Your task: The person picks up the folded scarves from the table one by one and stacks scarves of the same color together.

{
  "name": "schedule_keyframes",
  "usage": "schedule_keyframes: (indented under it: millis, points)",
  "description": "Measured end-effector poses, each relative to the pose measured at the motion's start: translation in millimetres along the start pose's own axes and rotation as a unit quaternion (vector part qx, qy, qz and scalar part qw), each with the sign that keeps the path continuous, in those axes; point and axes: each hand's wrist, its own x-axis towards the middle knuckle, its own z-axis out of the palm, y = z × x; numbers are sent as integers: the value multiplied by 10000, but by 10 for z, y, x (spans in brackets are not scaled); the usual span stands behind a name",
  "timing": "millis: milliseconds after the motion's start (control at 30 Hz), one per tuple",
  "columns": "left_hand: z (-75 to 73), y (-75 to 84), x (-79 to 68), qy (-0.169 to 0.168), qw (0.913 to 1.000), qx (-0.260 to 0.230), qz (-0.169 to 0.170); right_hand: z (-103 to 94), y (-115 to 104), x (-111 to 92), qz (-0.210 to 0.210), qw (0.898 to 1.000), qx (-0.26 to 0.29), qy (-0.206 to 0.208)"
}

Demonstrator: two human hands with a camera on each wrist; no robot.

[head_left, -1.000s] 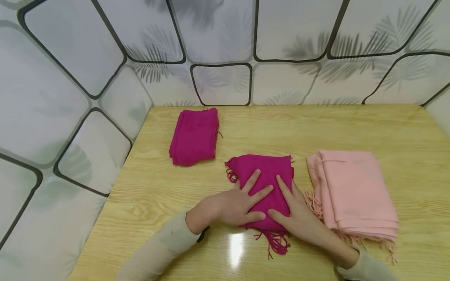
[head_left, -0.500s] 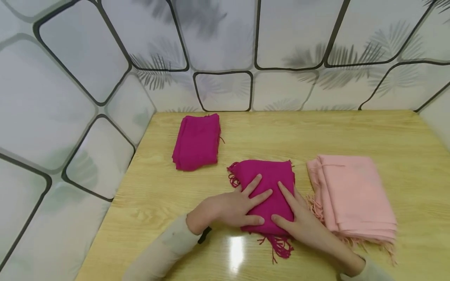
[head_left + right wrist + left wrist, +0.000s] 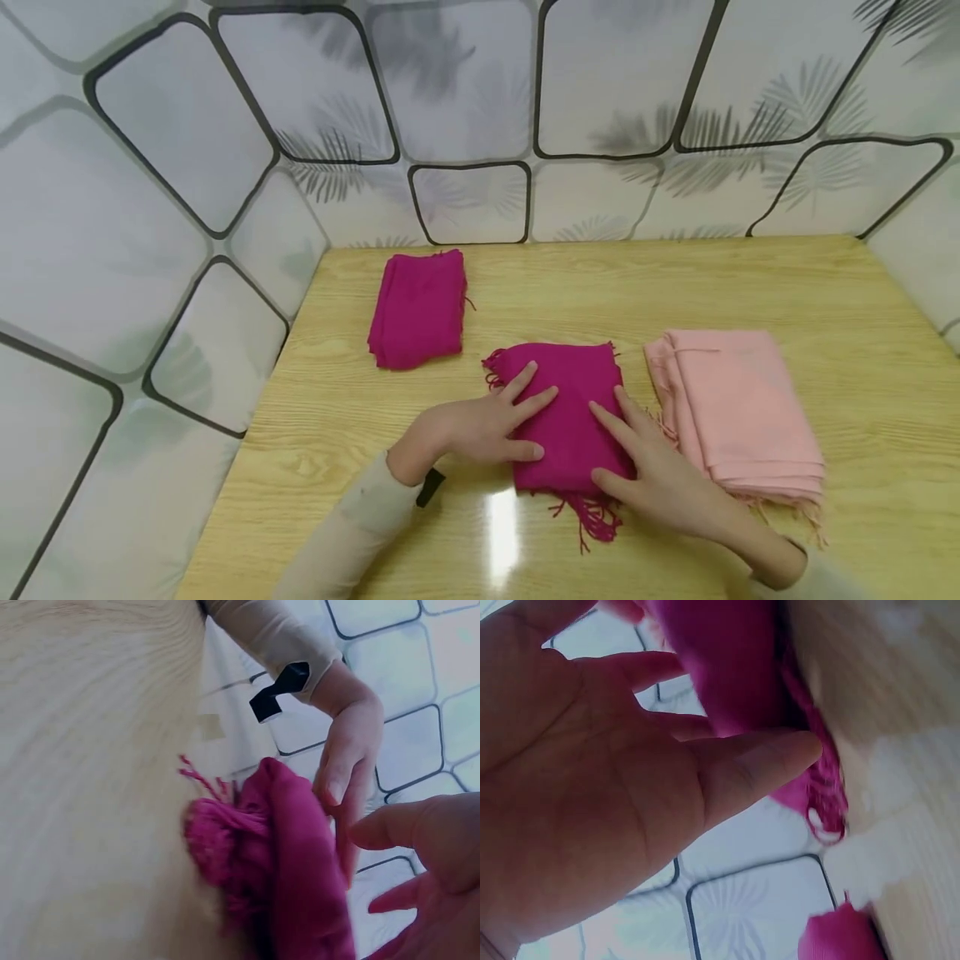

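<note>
A folded magenta scarf [image 3: 573, 417] lies flat at the middle of the table, with tassels [image 3: 597, 518] spilling from its near edge and far left corner. Over its left side my left hand [image 3: 480, 429] rests with fingers spread. My right hand [image 3: 667, 479] lies along the right side, its thumb and fingertips on the top layer. Seen in the left wrist view, a finger [image 3: 769, 761] of the left hand reaches down the scarf's side by the tassels. The right wrist view shows the scarf's thick folded end [image 3: 300, 855] between both hands.
Another folded magenta scarf [image 3: 418, 308] sits at the back left. To the right, close by my right hand, is a folded pink fringed scarf [image 3: 750, 400]. The wooden table [image 3: 300, 467] meets patterned walls [image 3: 472, 200] at the back and left.
My hands have slid a little apart, the left one leftward and the right one rightward, so the gap between the thumbs is wider. The scarf stays folded between them.
</note>
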Motion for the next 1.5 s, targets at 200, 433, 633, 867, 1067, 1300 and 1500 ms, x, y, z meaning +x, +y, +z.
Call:
schedule_keyframes:
  millis: [200, 433, 633, 867, 1067, 1300, 1500]
  points:
    - [-162, -181, -107, 463, 9978, -470, 15, -202, -163, 70, -643, 9961, -574, -171]
    - [-401, -418, -296, 1373, 9875, -770, 15, -492, -351, 327, -747, 9933, -198, -854]
    - [-580, -656, -398, 2300, 9720, -427, -217, -562, -408, 833, -775, 9894, 462, -1140]
    - [-708, -861, -374, 2658, 9637, 90, -253, -445, -382, 1479, -356, 9838, 1392, -1075]
    - [-742, -1064, -388, 2640, 9629, 33, -552, -306, -456, 1865, 73, 9756, 1923, -1057]
    - [-810, -1287, -375, 2853, 9559, -113, -687, -139, -544, 2164, 152, 9691, 2209, -1088]
    - [-868, -1381, -356, 2554, 9650, -15, -593, 31, -596, 2351, -27, 9734, 1970, -1173]
